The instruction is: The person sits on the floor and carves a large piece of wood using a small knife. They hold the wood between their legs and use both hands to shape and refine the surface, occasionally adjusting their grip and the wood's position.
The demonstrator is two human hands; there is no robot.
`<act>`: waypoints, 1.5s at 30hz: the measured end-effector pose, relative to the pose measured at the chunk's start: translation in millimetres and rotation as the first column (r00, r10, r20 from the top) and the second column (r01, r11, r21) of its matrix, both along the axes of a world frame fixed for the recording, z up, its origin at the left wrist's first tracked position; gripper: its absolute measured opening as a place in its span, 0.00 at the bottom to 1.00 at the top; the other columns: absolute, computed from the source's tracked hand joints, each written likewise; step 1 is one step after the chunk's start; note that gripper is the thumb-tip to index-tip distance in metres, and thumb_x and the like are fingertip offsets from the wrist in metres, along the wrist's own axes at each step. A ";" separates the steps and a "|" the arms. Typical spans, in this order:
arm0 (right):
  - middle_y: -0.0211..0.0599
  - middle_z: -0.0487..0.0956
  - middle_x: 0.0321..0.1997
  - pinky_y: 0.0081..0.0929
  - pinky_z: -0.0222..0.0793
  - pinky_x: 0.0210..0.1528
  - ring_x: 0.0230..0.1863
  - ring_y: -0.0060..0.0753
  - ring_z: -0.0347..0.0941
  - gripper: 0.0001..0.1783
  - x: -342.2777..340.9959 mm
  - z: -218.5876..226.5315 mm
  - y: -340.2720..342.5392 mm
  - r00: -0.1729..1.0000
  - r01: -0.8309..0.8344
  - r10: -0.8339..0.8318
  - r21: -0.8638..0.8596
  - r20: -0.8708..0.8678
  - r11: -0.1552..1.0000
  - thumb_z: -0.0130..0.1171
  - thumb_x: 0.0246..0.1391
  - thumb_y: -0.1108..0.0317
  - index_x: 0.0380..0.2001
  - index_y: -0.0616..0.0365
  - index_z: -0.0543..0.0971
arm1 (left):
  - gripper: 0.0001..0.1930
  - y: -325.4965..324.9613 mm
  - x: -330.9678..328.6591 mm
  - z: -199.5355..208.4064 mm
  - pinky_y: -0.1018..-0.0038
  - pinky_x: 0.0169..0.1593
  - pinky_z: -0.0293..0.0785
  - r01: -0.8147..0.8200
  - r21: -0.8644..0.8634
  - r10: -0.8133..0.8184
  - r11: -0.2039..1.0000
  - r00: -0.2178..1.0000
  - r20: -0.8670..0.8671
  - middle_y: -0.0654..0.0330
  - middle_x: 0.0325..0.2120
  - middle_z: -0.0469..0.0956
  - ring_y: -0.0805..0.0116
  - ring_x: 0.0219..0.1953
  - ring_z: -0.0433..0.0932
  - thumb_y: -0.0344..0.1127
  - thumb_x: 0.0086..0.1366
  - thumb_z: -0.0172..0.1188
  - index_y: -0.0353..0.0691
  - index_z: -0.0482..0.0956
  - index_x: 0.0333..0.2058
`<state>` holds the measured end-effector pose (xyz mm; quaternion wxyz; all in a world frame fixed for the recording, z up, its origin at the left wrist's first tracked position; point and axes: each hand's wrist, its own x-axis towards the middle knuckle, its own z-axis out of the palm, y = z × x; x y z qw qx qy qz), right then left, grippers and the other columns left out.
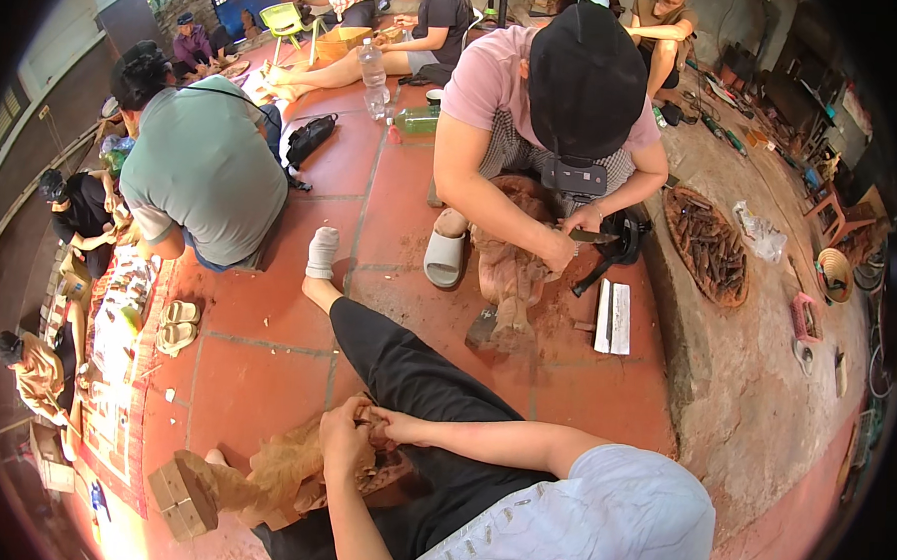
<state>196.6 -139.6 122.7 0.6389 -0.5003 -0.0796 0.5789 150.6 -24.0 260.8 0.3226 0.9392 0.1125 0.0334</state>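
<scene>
We are sitting on a red tiled floor (265, 362), one leg in black trousers stretched out ahead, with a carved wooden figure (270, 472) lying across our lap and tilted down to the left. Its squared block base (181, 499) is resting low at the left end, near the floor. The piece is looking solid and stiff, probably heavy for its size, with a rough, dusty surface that should not be slipping; the thin carved details near the upper end are likely the fragile part, so the thick body and the base are seeming the safer places to take hold.

Our left hand (345, 438) is curling down over the upper part of the carving, fingers closed on the wood. Our right hand (394, 425) is pressing in just beside it, fingers bunched against the same spot (whether it is pinching a small tool we cannot tell).

Opposite us, a person in a black cap is bending over another wooden carving (509, 268), working it with a knife (593, 236).
</scene>
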 end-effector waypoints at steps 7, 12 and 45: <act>0.47 0.69 0.59 0.35 0.72 0.52 0.52 0.36 0.73 0.42 61.9 57.0 -28.2 0.810 0.587 -0.571 0.210 -0.135 0.782 0.56 0.57 0.70 0.71 0.54 0.47 | 0.08 7.9 -3.0 -6.1 0.61 0.37 0.73 0.029 0.025 -0.030 0.999 0.998 0.049 0.49 0.28 0.80 0.49 0.33 0.80 0.31 0.59 0.60 0.43 0.81 0.38; 0.57 0.66 0.61 0.42 0.58 0.65 0.62 0.57 0.62 0.30 92.6 78.3 -28.5 -0.119 0.583 -0.403 0.393 0.907 0.712 0.56 0.51 0.67 0.60 0.59 0.67 | 0.13 9.9 -4.7 -10.6 0.60 0.37 0.69 0.089 0.053 -0.094 0.995 0.991 0.097 0.51 0.25 0.78 0.49 0.33 0.77 0.24 0.51 0.57 0.43 0.78 0.37; 0.50 0.54 0.71 0.62 0.44 0.67 0.71 0.66 0.41 0.30 35.1 36.9 -41.1 -0.001 0.223 0.438 -0.427 0.899 0.877 0.59 0.50 0.59 0.59 0.51 0.72 | 0.07 -4.6 -3.4 -4.5 0.65 0.33 0.74 0.073 0.060 -0.073 0.996 0.997 0.004 0.50 0.25 0.80 0.53 0.28 0.80 0.29 0.60 0.61 0.40 0.81 0.37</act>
